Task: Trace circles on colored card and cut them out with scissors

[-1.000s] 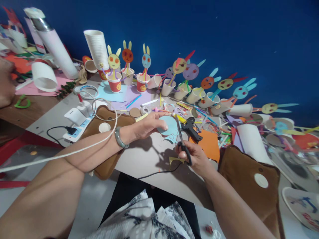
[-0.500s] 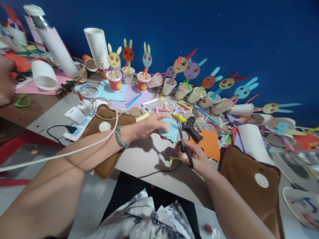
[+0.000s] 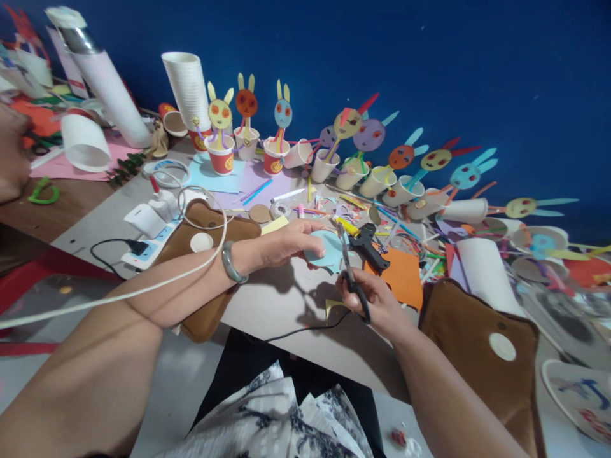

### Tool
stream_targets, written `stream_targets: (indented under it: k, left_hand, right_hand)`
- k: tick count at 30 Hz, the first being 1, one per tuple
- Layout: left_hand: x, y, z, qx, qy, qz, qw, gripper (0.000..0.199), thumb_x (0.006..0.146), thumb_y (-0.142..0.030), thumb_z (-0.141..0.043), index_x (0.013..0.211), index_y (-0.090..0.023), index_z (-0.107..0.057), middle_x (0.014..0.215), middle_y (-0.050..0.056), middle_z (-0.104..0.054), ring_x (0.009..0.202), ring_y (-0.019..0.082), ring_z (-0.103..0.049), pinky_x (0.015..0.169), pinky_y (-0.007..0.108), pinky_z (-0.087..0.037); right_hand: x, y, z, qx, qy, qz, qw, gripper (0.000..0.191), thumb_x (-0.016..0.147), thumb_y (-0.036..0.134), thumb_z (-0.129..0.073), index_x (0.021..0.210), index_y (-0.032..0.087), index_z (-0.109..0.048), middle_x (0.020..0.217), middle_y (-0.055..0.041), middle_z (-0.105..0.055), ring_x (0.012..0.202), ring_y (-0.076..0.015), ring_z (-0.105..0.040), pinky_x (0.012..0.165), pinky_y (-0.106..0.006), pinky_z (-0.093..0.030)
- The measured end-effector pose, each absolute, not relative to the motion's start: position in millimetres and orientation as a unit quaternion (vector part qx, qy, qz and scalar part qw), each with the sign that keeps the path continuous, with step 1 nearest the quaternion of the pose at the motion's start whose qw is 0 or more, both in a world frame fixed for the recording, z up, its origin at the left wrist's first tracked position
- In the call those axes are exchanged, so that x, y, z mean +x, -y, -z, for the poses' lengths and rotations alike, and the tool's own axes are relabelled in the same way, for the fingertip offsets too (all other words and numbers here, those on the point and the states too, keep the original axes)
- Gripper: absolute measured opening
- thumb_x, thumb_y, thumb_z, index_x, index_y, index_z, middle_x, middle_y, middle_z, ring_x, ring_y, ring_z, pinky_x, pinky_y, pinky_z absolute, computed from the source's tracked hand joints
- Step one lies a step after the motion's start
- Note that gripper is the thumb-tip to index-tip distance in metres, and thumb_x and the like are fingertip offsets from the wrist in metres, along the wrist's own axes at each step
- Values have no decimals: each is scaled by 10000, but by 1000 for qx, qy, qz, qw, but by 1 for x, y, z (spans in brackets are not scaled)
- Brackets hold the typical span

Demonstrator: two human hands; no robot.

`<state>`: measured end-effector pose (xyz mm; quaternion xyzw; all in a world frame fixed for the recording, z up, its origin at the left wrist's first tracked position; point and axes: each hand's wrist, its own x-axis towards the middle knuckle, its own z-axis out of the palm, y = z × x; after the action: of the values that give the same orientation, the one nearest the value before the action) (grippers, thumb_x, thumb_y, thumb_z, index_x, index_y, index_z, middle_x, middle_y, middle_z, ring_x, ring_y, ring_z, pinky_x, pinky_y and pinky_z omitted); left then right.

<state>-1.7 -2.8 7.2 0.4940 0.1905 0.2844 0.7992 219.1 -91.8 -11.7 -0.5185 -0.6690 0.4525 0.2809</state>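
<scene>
One roundish pale-blue paper (image 3: 330, 247) is pinched by left fingers (image 3: 308, 242), right fingers (image 3: 367, 280) gripping scissors (image 3: 351, 278)

The disc (image 3: 325, 249) is matt paper. The scissors (image 3: 350, 275) are metal-bladed and plastic-handled. The bangle (image 3: 230, 265) is smooth and glossy, perhaps stone, though the view is too soft to be sure. Pouches (image 3: 470, 334) look plush; the cups (image 3: 220, 160) are paper, the glue gun (image 3: 368, 247) dull plastic, the flask collar (image 3: 82, 42) shiny metal.
</scene>
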Motion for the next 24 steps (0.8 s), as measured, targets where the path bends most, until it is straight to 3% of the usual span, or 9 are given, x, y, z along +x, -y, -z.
stream_targets:
  k: [24]
  left_hand:
    - [-2,4,-10,499,-192,-285,795,181,573,-205,-689,731,-139,-630,625,-17,-592,563,92,-539,505,215,-415]
  right_hand:
    - [219,90,14,-519,665,-456,282,583,726,768,-708,686,205,-561,641,12,-501,616,-140,-414,556,-277,-328]
